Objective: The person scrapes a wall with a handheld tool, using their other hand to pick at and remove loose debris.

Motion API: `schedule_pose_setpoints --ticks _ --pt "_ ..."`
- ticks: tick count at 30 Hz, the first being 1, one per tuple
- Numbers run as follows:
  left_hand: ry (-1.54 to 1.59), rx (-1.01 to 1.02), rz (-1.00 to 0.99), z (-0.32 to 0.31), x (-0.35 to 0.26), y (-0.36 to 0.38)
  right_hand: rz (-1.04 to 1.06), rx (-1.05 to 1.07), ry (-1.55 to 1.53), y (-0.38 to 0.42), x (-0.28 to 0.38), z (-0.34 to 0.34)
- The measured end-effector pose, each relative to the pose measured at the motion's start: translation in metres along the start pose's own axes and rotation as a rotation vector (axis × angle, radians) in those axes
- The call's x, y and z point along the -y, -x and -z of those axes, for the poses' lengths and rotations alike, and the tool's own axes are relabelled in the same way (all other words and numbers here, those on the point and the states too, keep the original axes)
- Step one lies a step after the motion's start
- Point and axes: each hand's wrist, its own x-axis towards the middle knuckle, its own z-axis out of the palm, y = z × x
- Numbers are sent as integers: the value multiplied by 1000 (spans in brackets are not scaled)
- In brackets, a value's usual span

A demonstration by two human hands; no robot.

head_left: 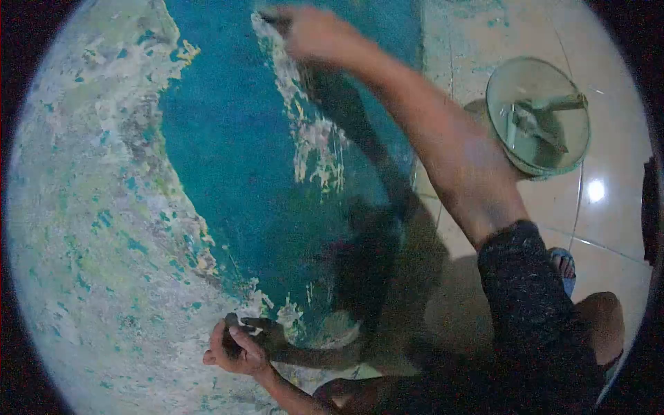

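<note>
A teal painted surface has rough whitish coating over its left part, with a broken pale streak down its middle. At the top of that streak, my right hand is closed around a small dark object, its kind blurred by motion. My left hand is low in the view, beside the lower edge of the whitish coating. Its thumb and fingers are curled together around a dark spot; what they hold, if anything, I cannot make out.
On the pale tiled floor at right stands a round bucket with tools inside, one looking like a trowel. A foot in a blue sandal and a bent knee are below it. My shadow falls over the teal area.
</note>
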Motion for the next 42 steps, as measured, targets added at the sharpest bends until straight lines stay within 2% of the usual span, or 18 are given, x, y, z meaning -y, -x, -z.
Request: schedule_pose_setpoints --ticks 1,3,5,6,9,10,12,14,17,23,26,28,31,32,34,36,39,42 --pt "-103 -10 -98 1 3 0 -112 27 -145 1 13 18" --pt "19 27 -114 -4 5 1 -325 68 -427 4 44 49" --pt "83 24 -97 -8 4 -1 5 35 47 -14 0 2" --pt "78 17 -69 -6 3 1 68 -90 -46 9 -3 -8" --pt "93 -28 -33 -10 2 0 6 -69 -43 41 3 -13" --pt "64 -31 -51 -10 0 -1 167 -130 -53 22 2 -9" --pt "-30 -26 -108 -8 -9 -7 -75 128 52 -4 20 19" --pt "-55 -21 -129 -9 -12 -7 112 20 -17 -27 5 18" --pt "51 -41 -73 -19 -8 -8 52 -79 23 25 4 -2" --pt "55 -50 -149 -19 2 -7 97 -29 50 -31 12 20" --pt "68 -64 -156 -22 1 -9 65 -15 -106 -15 13 14" --pt "171 -60 -97 -25 -6 -11 -114 -6 -22 48 33 7" --pt "83 -62 -175 -26 3 -11 -192 122 -41 89 35 7" --pt "112 -68 -164 -26 4 -11 -38 35 -135 70 13 -7" --pt "162 -53 -134 -23 1 -8 52 -84 -142 5 4 -15" --pt "-16 -16 -186 -13 1 -6 71 13 55 -27 21 16" --pt "-38 -33 -163 -18 2 -9 113 -94 -40 -3 13 2" --pt "-16 -45 -159 -19 -7 -11 -111 98 -104 81 27 0"
